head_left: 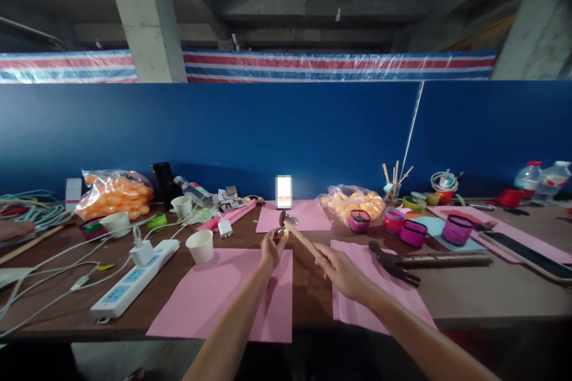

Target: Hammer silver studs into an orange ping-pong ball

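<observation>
My right hand [339, 271] is closed around the pale wooden handle of a small hammer [304, 241], which slants up and left. Its dark head lies just beyond my left fingertips. My left hand [271, 248] pinches a small orange-yellow piece with a shiny metallic top [281, 234]; its exact kind is hard to make out. The hammer's head end is very close to this piece, but whether they touch I cannot tell. Small shiny bits [291, 220] lie on the pink sheet [313, 208] behind. A larger claw hammer [442, 259] rests to the right of my right hand.
Pink sheets [201, 303] lie before me. A paper cup [199, 246] and a power strip [134, 278] with cables stand left. Bags of orange balls [117, 195] sit on both sides. Purple-banded containers [413, 233] and a phone [527, 253] are right. Another person's hand [15, 230] is far left.
</observation>
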`<state>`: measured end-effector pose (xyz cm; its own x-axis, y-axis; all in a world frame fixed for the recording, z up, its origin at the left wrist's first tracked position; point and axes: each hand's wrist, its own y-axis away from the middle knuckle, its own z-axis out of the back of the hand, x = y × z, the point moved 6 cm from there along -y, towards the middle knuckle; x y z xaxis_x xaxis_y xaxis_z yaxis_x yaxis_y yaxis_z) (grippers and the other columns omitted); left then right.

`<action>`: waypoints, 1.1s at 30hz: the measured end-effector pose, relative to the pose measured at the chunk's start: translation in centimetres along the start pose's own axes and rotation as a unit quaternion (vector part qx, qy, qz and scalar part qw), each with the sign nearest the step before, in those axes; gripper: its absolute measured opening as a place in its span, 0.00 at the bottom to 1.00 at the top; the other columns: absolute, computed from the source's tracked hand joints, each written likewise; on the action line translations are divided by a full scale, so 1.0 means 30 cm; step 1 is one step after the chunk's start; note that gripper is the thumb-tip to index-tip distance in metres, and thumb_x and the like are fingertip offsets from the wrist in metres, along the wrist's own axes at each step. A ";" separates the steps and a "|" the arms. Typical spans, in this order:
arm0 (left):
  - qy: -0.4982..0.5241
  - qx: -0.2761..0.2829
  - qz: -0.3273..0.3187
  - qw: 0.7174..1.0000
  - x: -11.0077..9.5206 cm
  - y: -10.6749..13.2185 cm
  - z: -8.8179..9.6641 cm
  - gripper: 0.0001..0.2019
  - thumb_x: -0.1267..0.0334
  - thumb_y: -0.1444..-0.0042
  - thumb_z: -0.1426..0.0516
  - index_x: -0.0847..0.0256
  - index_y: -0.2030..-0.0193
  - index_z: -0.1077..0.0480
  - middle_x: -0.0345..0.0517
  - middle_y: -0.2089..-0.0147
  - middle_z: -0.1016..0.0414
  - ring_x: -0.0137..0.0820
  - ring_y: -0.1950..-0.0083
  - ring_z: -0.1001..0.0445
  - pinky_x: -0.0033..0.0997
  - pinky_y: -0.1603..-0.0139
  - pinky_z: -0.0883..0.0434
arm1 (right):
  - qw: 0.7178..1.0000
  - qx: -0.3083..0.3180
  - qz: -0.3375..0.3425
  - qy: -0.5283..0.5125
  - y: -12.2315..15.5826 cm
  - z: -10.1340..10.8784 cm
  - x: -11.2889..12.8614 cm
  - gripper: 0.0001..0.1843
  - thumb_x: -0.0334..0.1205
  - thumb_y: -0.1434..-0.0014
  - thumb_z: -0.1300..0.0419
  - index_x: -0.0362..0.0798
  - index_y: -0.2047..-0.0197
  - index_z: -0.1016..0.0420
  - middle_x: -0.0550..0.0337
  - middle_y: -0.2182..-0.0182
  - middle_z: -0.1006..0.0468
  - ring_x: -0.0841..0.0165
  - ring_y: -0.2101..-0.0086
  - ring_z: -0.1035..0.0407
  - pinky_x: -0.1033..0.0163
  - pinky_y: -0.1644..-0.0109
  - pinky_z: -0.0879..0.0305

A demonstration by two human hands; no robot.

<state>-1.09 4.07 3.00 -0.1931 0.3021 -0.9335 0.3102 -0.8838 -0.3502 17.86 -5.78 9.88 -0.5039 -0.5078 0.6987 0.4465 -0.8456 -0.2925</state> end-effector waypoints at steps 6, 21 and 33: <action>0.014 -0.011 -0.006 1.000 -0.006 -0.003 -0.001 0.14 0.66 0.61 0.39 0.63 0.65 0.31 0.45 0.69 0.25 0.29 0.69 0.27 0.29 0.65 0.31 | 1.000 0.008 -0.006 0.000 -0.003 -0.010 -0.014 0.14 0.37 0.41 0.56 0.49 0.54 0.36 0.62 0.72 0.30 0.73 0.78 0.36 0.69 0.74 0.43; 0.052 -0.021 -0.014 0.998 0.026 -0.012 -0.007 0.18 0.73 0.66 0.40 0.63 0.64 0.34 0.41 0.72 0.28 0.26 0.72 0.29 0.25 0.71 0.31 | 0.999 0.004 -0.027 -0.024 0.000 0.013 0.000 0.15 0.39 0.41 0.56 0.48 0.52 0.37 0.62 0.71 0.31 0.75 0.79 0.38 0.70 0.75 0.43; 0.048 -0.013 -0.014 0.999 0.012 -0.005 -0.011 0.15 0.69 0.64 0.40 0.62 0.66 0.35 0.40 0.72 0.29 0.25 0.72 0.30 0.26 0.69 0.32 | 0.999 0.021 -0.039 -0.019 0.010 -0.017 -0.022 0.14 0.40 0.41 0.57 0.47 0.56 0.35 0.62 0.72 0.31 0.75 0.78 0.37 0.70 0.75 0.44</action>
<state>-0.90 4.43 2.68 -0.1126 0.3601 -0.9261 0.3310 -0.8652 -0.3767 17.94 -5.79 9.01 -0.5102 -0.4329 0.7432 0.4371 -0.8747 -0.2094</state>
